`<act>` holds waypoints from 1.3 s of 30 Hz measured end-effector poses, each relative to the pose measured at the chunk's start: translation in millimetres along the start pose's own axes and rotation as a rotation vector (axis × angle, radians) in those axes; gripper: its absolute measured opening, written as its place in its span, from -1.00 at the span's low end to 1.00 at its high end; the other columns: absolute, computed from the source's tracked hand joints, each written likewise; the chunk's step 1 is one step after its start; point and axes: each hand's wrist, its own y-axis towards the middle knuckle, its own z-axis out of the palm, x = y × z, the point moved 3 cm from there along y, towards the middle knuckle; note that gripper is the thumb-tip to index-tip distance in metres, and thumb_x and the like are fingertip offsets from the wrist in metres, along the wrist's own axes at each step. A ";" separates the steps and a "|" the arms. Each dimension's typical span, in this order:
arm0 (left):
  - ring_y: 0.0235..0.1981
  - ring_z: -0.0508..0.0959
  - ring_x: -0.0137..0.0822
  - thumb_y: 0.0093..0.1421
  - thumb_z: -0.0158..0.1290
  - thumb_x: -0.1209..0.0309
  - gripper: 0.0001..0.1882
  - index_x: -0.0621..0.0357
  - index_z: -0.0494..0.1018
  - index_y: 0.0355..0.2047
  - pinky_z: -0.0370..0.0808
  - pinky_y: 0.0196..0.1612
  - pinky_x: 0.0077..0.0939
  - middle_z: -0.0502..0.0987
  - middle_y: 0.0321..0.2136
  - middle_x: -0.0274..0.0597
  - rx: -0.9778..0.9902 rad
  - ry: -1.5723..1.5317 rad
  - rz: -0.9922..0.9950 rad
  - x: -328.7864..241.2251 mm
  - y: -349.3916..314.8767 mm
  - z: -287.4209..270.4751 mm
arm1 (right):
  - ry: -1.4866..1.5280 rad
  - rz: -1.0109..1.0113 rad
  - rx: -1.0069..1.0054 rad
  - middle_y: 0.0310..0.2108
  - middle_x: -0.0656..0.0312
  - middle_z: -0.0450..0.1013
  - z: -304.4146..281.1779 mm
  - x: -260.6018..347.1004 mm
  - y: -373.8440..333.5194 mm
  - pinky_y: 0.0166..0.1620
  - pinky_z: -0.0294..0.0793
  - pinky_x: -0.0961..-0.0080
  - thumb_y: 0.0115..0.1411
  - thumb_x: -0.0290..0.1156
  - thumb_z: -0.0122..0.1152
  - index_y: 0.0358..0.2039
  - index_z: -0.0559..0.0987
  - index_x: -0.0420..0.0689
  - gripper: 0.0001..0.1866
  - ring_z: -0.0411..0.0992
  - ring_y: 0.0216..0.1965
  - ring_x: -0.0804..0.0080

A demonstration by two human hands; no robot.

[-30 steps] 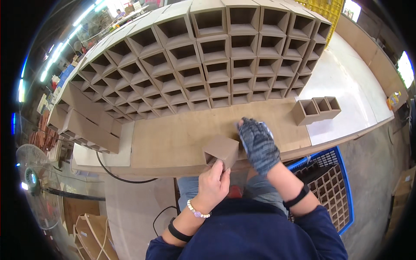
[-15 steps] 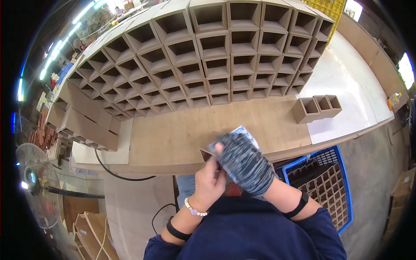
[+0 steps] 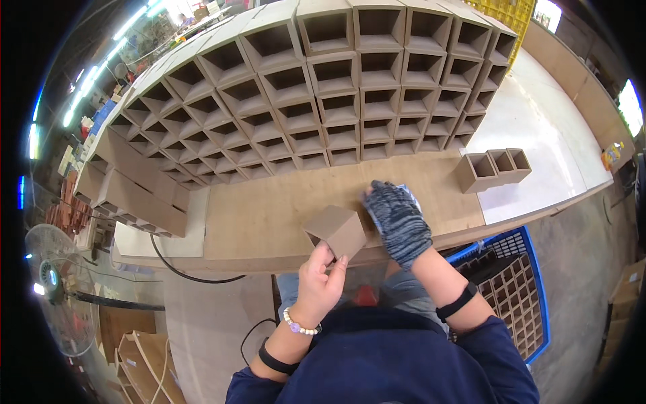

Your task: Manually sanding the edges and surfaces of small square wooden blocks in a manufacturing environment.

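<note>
My bare left hand (image 3: 321, 275) pinches the near edge of a brown, square, open-ended box (image 3: 338, 231), thumb and fingers at its lower corner. The box is tilted above the front edge of the table. To its right and a little apart, my right hand (image 3: 398, 221), in a grey knitted fingerless glove, is closed on a white sheet with blue print (image 3: 408, 195). Only a strip of that sheet shows past the glove; the rest lies hidden under the palm. The hand is over the wooden board (image 3: 269, 195).
A tall stack of open brown boxes (image 3: 340, 108) walls off the table's far side. More boxes (image 3: 145, 202) stand at left, and a short row of boxes (image 3: 494, 168) at right. A blue crate (image 3: 538, 296) of boxes sits below right; a fan (image 3: 57, 279) stands at left.
My right hand with the sheet has moved off the box, up and to the right. The box, earlier mostly covered by the glove, now shows fully in my left hand.
</note>
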 end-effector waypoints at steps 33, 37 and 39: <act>-0.09 0.45 -0.44 0.16 -0.04 0.58 -0.55 0.43 0.21 0.07 0.35 -0.02 -0.58 0.49 -0.13 -0.13 0.136 -0.631 -0.245 -18.2 7.4 -23.8 | 0.189 -0.220 -0.096 -0.02 0.19 0.40 -36.7 3.0 -24.3 0.13 0.20 0.14 0.04 -0.39 0.05 -0.02 0.46 0.00 -0.58 0.35 0.00 0.20; -0.14 0.47 -0.44 0.15 -0.02 0.53 -0.56 0.45 0.24 0.04 0.36 -0.04 -0.55 0.49 -0.15 -0.15 0.173 -0.868 -0.400 -8.6 8.9 -31.7 | 0.228 -0.445 -0.148 -0.09 0.25 0.43 -45.2 23.7 -44.7 0.14 0.20 0.15 0.04 -0.39 0.06 -0.05 0.46 0.02 -0.61 0.38 -0.04 0.26; -0.16 0.47 -0.44 0.15 0.00 0.50 -0.55 0.46 0.25 0.04 0.35 -0.03 -0.54 0.50 -0.17 -0.16 0.241 -0.899 -0.418 -6.5 6.6 -31.3 | 0.216 -0.401 -0.142 -0.11 0.24 0.44 -45.4 17.3 -37.2 0.13 0.22 0.15 0.05 -0.40 0.06 -0.07 0.47 0.02 -0.63 0.38 -0.06 0.27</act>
